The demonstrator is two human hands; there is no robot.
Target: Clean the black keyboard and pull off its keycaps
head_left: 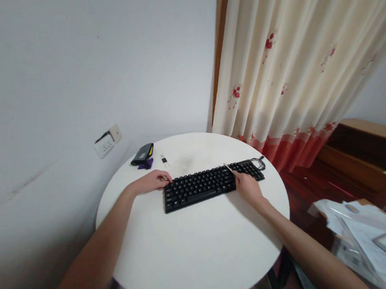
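A black computer keyboard lies at a slight slant across the round white table. At its upper left corner, my left hand has curled fingers that grip the edge. My right hand is over the right part of the keyboard, closed around a thin white stick. The stick's far tip points up and left, at the top rows of keys; its exact kind is too small to make out. Behind the keyboard's right end lies its coiled cable.
A dark grey pouch-like case and a purple cloth lie at the table's back left. Near them is a small black-and-white item. The white table stands against a wall with a socket. Papers are piled at right, below a curtain.
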